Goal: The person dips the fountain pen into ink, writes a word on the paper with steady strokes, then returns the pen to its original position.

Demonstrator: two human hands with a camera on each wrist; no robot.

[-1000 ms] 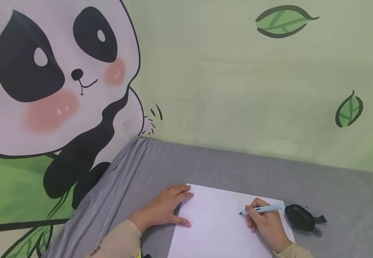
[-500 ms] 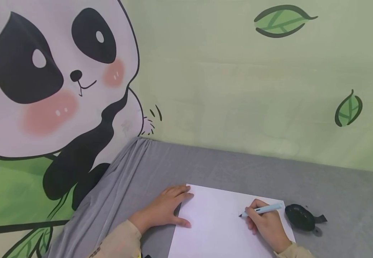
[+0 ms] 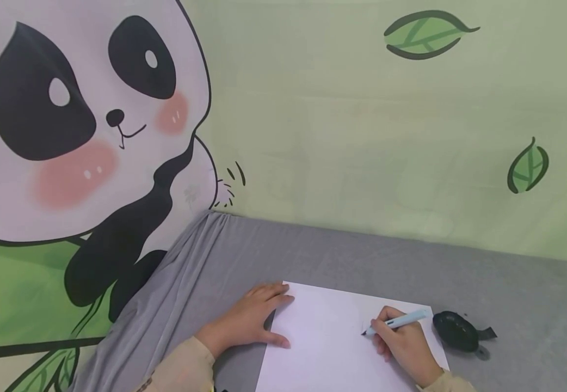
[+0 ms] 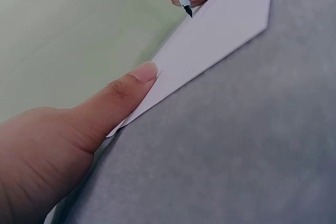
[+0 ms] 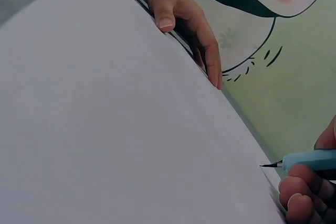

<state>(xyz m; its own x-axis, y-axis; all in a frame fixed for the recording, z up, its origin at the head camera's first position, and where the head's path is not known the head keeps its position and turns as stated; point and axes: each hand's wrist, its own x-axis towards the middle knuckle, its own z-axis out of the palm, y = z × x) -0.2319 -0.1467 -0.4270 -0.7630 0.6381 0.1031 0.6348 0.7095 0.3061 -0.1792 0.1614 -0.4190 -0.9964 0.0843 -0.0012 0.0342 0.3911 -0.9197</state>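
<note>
A large white sheet of paper (image 3: 322,348) lies on the grey cloth. My right hand (image 3: 406,343) pinches a light blue fountain pen (image 3: 403,320) between thumb and fingers, its cap end leaning up to the right. The pen's dark pointed nib (image 5: 270,166) is right at the paper, in the upper right part of the sheet. My left hand (image 3: 251,316) rests with fingers spread over the sheet's left edge, near its far corner. In the left wrist view the thumb (image 4: 142,74) lies straight along the paper.
Just right of the sheet sits a glossy black oval object (image 3: 456,331) with a small tab sticking out. Grey cloth (image 3: 533,321) covers the surface and bunches into folds at the left. Behind stands a green backdrop (image 3: 342,136) with a printed panda (image 3: 131,152) and leaves.
The pen tip has moved slightly down the sheet, toward the person, with the right hand tilting along. My left hand has stayed in place on the paper's edge.
</note>
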